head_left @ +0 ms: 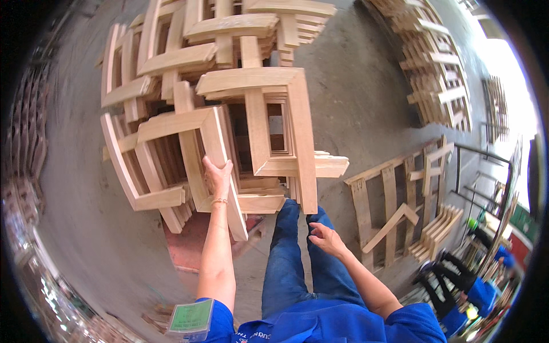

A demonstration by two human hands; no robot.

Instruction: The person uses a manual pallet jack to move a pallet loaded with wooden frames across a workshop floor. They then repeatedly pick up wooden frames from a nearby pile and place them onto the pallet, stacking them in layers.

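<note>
Wooden frame [215, 134], at the near side of the stack [254, 78], is clasped in my left hand [217, 176]; my right hand [327, 239] hangs loosely spread. I see many frames piled, few pieces [439, 230] on the pallet [390, 191].

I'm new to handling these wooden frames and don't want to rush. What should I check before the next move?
1. Left hand has a grip on the wooden frame: ok, it grasps one side.
2. Right hand is free: ok, it holds nothing.
3. Wooden frame is clear of the pieces beneath: cannot tell, the contact is hidden.
4. Footing is secure: cannot tell, the feet aren't clearly visible.
5. Pallet on the right is bare: not ok, wooden pieces lie on it.
</note>
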